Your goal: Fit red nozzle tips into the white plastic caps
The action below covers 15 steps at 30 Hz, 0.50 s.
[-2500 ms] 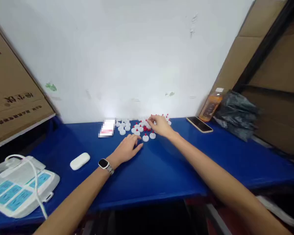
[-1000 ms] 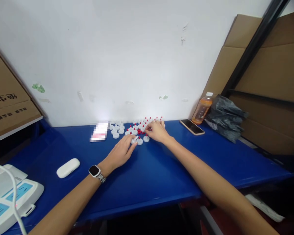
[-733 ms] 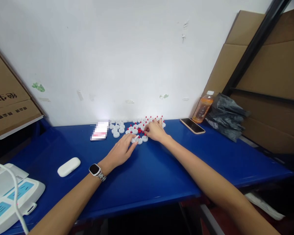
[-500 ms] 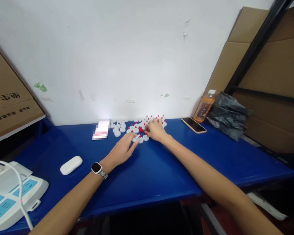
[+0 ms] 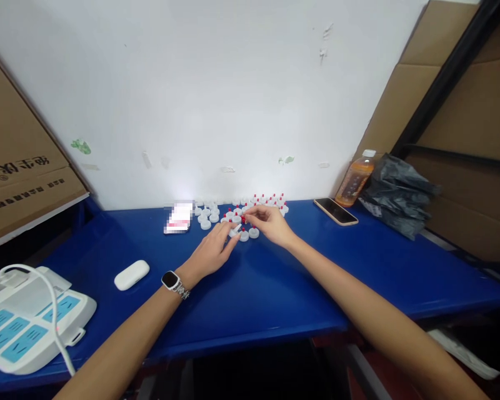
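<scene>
L hand [image 5: 210, 253]: fingertips narrow, holding a white cap [image 5: 235, 229] just in front of the cap pile [image 5: 210, 216] at the worktop's [image 5: 275, 289] back edge. R hand [image 5: 270, 223]: thumb & forefinger pinched at a red plug [image 5: 243, 220], can't tell if gripped. Parts prob. light, stiff, slick plastic; take the cap by its rim.

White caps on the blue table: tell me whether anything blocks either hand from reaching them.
Nothing visible does. The left hand is at the nearest white caps, and the right hand is over the small red pieces among them. The phone lies off to the right, apart.
</scene>
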{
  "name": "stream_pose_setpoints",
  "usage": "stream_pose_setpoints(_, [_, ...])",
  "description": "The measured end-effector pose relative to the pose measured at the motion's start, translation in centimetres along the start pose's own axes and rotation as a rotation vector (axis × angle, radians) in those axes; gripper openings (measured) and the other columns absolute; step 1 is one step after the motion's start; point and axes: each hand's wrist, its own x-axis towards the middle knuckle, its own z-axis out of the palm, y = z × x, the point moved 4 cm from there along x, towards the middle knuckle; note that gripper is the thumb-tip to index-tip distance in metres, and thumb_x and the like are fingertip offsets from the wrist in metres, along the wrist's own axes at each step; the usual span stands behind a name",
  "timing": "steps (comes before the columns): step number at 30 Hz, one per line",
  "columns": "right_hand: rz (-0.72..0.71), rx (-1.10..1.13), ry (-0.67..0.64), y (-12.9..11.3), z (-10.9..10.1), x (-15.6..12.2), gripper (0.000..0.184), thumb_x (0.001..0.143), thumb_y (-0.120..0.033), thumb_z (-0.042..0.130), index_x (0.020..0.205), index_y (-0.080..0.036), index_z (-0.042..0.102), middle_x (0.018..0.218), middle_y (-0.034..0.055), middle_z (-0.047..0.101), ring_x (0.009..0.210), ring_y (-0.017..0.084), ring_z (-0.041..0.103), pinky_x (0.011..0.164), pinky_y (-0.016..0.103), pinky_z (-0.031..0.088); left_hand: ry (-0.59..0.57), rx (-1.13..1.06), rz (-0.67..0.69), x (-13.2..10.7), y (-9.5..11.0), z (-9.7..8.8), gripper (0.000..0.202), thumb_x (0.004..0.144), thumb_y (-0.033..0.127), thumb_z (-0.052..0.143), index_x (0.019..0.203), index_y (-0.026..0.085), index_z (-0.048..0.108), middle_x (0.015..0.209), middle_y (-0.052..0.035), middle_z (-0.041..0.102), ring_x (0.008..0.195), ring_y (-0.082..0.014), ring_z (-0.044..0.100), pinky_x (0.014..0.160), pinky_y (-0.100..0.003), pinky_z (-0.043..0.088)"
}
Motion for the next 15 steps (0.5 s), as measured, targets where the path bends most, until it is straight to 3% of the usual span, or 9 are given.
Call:
stream_pose_setpoints(6, [0.089,0.132,-0.131,-0.7,1.2,-0.5,0.031,0.077,-0.047,0.074,0.085,-0.017,0.072,0.076,0.0023,0.071,0.067,0.013,0.062,0.062,0.026,0.048,-0.002,-0.004,0.006,0.0,0.3,-0.1,0.033,0.103,0.04,0.033,0.124,0.022,0.05,0.115,-0.0092,0.06,0.108,-0.0229,0.059,0.096,-0.041,0.048])
stream_pose_setpoints(15, [0.094,0.179,-0.142,-0.5,1.9,-0.9,0.038,0.073,-0.053,0.076,0.077,-0.016,0.069,0.07,0.0026,0.069,0.061,0.011,0.059,0.06,0.026,0.047,-0.024,0.037,0.035,-0.2,0.8,0.0,0.031,0.104,0.039,0.031,0.121,0.02,0.049,0.109,-0.0084,0.059,0.102,-0.0224,0.059,0.093,-0.04,0.049])
